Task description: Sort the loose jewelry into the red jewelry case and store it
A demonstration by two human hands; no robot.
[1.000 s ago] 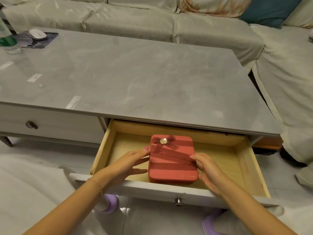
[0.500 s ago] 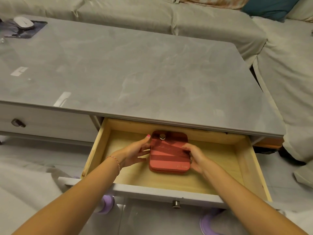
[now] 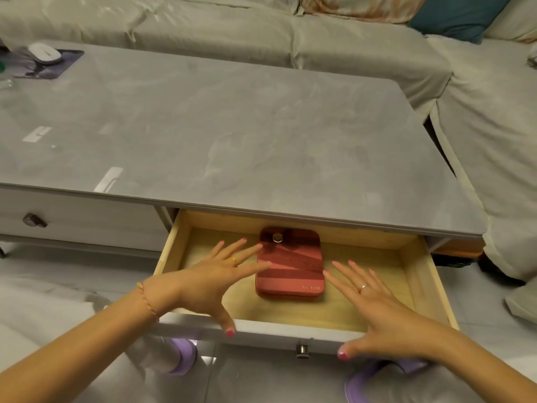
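Observation:
The red jewelry case [image 3: 290, 266] lies flat and closed inside the open wooden drawer [image 3: 418, 274], its round metal clasp toward the back, partly under the tabletop's edge. My left hand [image 3: 215, 277] hovers just left of the case with fingers spread and straight, fingertips over the case's left edge. My right hand [image 3: 374, 303] is spread open to the right of the case, apart from it. Neither hand holds anything.
The grey marble table top [image 3: 232, 135] carries a white mouse [image 3: 44, 53] on a dark pad at the far left. The drawer's white front has a metal knob [image 3: 302, 349]. A second, shut drawer [image 3: 72, 219] sits to the left. A covered sofa [image 3: 290, 39] wraps behind and right.
Both hands set the case down deeper in the drawer, then let go and drew back toward me with fingers spread. The case now rests alone on the drawer's floor.

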